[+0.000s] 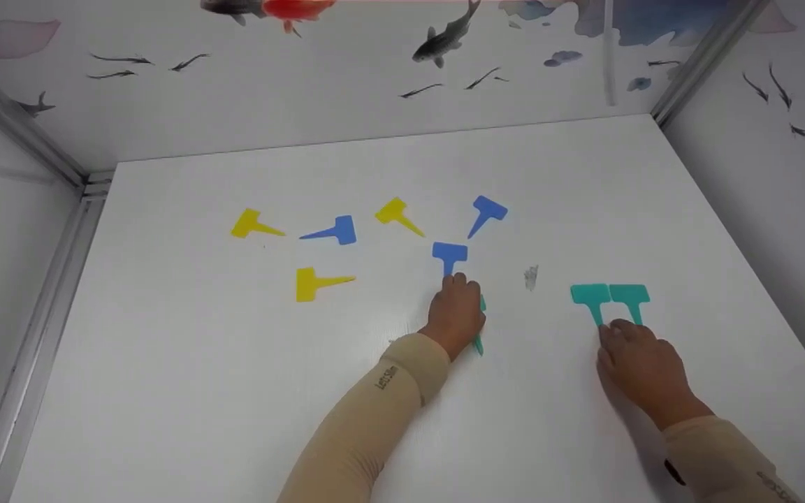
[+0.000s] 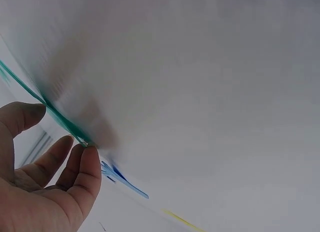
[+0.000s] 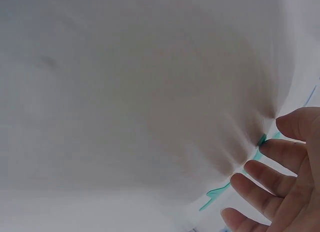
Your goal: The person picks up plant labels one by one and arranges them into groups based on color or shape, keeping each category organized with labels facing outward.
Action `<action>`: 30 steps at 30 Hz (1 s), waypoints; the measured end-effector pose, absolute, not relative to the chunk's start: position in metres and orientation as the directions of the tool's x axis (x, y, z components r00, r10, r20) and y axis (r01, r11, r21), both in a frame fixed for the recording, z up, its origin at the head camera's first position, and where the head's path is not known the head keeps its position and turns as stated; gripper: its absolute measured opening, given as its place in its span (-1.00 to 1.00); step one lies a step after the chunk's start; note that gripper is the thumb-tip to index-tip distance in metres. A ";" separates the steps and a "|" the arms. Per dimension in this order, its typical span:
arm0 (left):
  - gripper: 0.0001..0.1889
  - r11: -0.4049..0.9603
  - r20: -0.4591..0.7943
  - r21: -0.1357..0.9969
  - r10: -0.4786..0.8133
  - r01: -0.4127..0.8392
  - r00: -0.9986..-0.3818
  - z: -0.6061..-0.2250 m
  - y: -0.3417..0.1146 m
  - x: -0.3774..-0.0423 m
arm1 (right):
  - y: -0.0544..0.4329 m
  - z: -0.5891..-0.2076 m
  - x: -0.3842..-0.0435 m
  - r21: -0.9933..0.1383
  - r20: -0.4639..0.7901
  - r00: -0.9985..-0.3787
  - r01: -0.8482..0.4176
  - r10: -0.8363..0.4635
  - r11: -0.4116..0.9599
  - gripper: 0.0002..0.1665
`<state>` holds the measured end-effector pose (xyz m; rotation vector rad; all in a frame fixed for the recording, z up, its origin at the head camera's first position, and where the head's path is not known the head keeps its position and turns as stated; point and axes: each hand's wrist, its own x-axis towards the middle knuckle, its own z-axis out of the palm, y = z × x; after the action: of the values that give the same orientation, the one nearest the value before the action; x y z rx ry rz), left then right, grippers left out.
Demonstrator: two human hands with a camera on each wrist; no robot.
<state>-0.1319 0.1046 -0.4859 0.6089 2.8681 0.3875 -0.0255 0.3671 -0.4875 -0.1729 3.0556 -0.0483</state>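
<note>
On the white table, my left hand (image 1: 455, 314) grips a green T-shaped plant label (image 1: 479, 345), mostly hidden under the fingers in the head view. In the left wrist view, thumb and fingertips are at the edge of that label (image 2: 70, 126). A blue plant label (image 1: 449, 253) lies just beyond the left fingertips, its stem end covered. My right hand (image 1: 643, 367) rests its fingertips by the stems of two green plant labels, a left one (image 1: 590, 294) and a right one (image 1: 630, 294), set side by side with heads meeting. The right fingers are spread and relaxed.
Farther back lie two more blue labels, one left (image 1: 344, 230) and one right (image 1: 489, 208). Three yellow labels lie to the left: a far-left one (image 1: 247, 223), a middle one (image 1: 394, 211) and a nearer one (image 1: 306, 284). Fish-patterned panels (image 1: 346, 91) enclose the table (image 1: 200, 391).
</note>
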 end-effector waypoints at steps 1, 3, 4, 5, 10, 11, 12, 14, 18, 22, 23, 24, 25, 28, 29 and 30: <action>-0.76 0.882 -0.119 0.287 0.421 0.374 -0.899 -0.486 0.105 -0.132 | 0.367 -0.488 -0.025 -0.036 -0.079 -0.990 -0.112 -0.114 0.993 -0.51; -0.75 0.881 -0.106 0.285 0.420 0.377 -0.901 -0.487 0.106 -0.133 | 0.368 -0.488 -0.025 -0.037 -0.077 -0.990 -0.112 -0.114 0.993 -0.52; -0.76 0.881 -0.105 0.289 0.418 0.375 -0.902 -0.487 0.107 -0.134 | 0.368 -0.488 -0.025 -0.037 -0.076 -0.991 -0.111 -0.114 0.993 -0.52; -0.76 0.881 -0.103 0.292 0.416 0.372 -0.904 -0.487 0.108 -0.134 | 0.368 -0.488 -0.025 -0.039 -0.075 -0.991 -0.110 -0.113 0.993 -0.52; -0.75 0.888 -0.102 0.274 0.410 0.371 -0.907 -0.487 0.113 -0.136 | 0.368 -0.488 -0.026 -0.038 -0.059 -0.992 -0.111 -0.113 0.993 -0.53; -0.76 0.888 -0.099 0.270 0.409 0.371 -0.907 -0.487 0.114 -0.137 | 0.368 -0.488 -0.025 -0.038 -0.053 -0.992 -0.113 -0.115 0.993 -0.53; -0.76 0.888 -0.100 0.273 0.408 0.370 -0.907 -0.488 0.115 -0.137 | 0.368 -0.489 -0.025 -0.039 -0.048 -0.992 -0.114 -0.116 0.993 -0.54; -0.77 0.887 -0.099 0.283 0.406 0.366 -0.909 -0.489 0.118 -0.137 | 0.368 -0.489 -0.025 -0.038 -0.041 -0.992 -0.117 -0.118 0.992 -0.54; -0.78 0.879 -0.082 0.308 0.405 0.364 -0.910 -0.492 0.121 -0.138 | 0.368 -0.489 -0.024 -0.050 -0.037 -0.993 -0.114 -0.116 0.992 -0.53; -0.78 0.879 -0.065 0.300 0.407 0.371 -0.911 -0.493 0.123 -0.139 | 0.368 -0.488 -0.023 -0.058 -0.052 -0.993 -0.106 -0.109 0.993 -0.51; -0.78 0.880 -0.067 0.298 0.406 0.370 -0.911 -0.493 0.123 -0.139 | 0.367 -0.487 -0.023 -0.060 -0.060 -0.993 -0.102 -0.106 0.993 -0.51; -0.77 0.881 -0.070 0.296 0.405 0.369 -0.912 -0.493 0.123 -0.139 | 0.367 -0.487 -0.024 -0.063 -0.068 -0.992 -0.099 -0.103 0.993 -0.50; -0.77 0.883 -0.071 0.293 0.403 0.367 -0.913 -0.493 0.123 -0.139 | 0.367 -0.487 -0.024 -0.064 -0.073 -0.992 -0.096 -0.101 0.993 -0.50; -0.75 0.885 -0.074 0.295 0.397 0.360 -0.915 -0.493 0.122 -0.140 | 0.366 -0.486 -0.025 -0.072 -0.082 -0.993 -0.083 -0.089 0.994 -0.49; -0.75 0.885 -0.073 0.294 0.397 0.361 -0.915 -0.492 0.122 -0.140 | 0.366 -0.486 -0.026 -0.072 -0.082 -0.993 -0.082 -0.087 0.994 -0.49; -0.75 0.885 -0.073 0.296 0.397 0.360 -0.915 -0.491 0.121 -0.140 | 0.366 -0.486 -0.026 -0.070 -0.081 -0.993 -0.081 -0.086 0.994 -0.49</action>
<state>-0.1404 0.1214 -0.4915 0.5896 2.9217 0.4214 -0.0262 0.3664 -0.4857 -0.1281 3.0535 -0.1020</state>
